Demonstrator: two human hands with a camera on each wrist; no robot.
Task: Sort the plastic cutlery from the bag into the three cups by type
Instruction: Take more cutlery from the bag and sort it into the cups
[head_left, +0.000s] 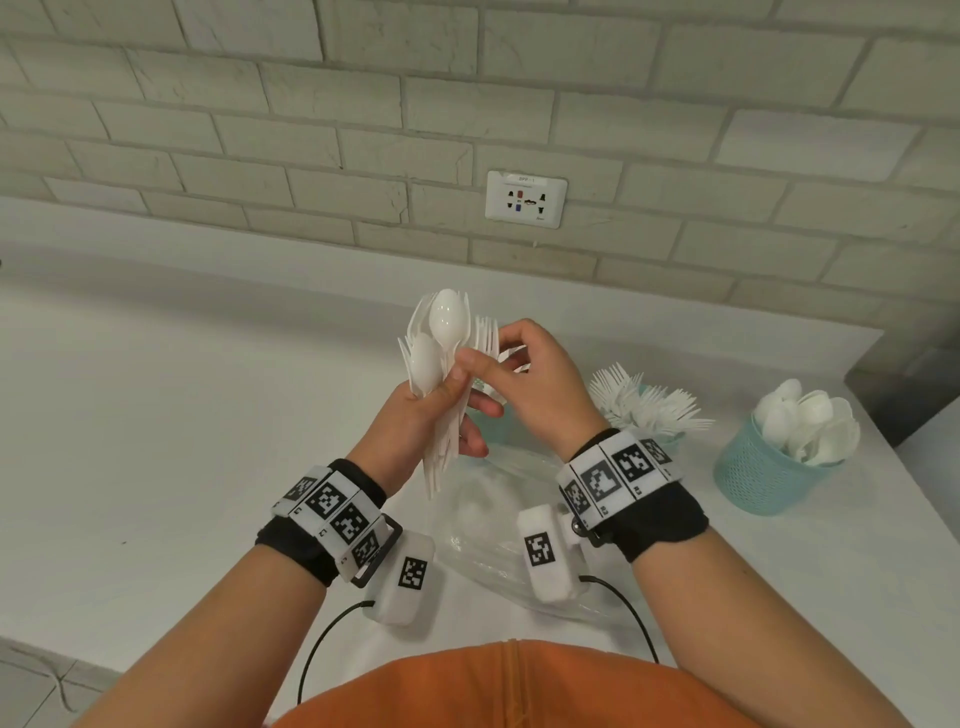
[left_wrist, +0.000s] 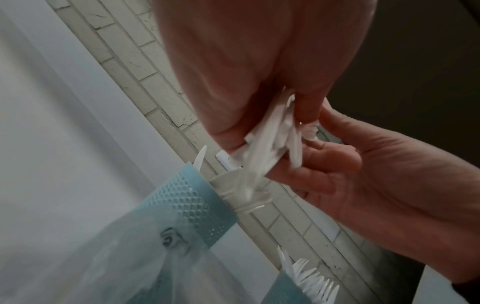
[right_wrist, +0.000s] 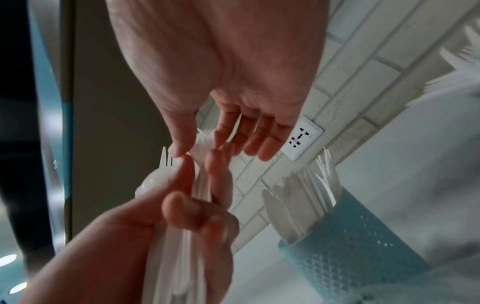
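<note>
We see our left hand (head_left: 415, 421) held up over the white counter (head_left: 156, 415), fingers and thumb curled round a mixed bundle of cutlery (head_left: 441, 353), spoon bowls and fork tines pointing up, handles hanging out below the palm. Our right hand (head_left: 535, 384) is just beside it, thumb and forefinger pinched together at the top right of the bundle, on the forks (head_left: 485, 338); other fingers loosely curled. The right wrist view shows the thumb tip against white plastic, but it's too blurred to tell how many pcs are pinched.

Containers, all teal mesh cups:
- spoon cup (head_left: 769, 473), far right on the counter, packed w/ white spoons (head_left: 810, 421), bowls up.
- fork cup (head_left: 670, 441), mostly hidden behind the right wrist, tines fanning out above it.
- knife cup (right_wrist: 348, 253), seen best in the right wrist view, holds white knives (right_wrist: 306, 195), blades up. In the head view it's behind the hands, only a sliver of teal showing.

The clear plastic bag (head_left: 493, 525) lies flat on the counter under the wrists, near the counter's front edge; we can't tell what's left in it.

Behind: brick-tile wall w/ a white socket plate (head_left: 525, 199).
</note>
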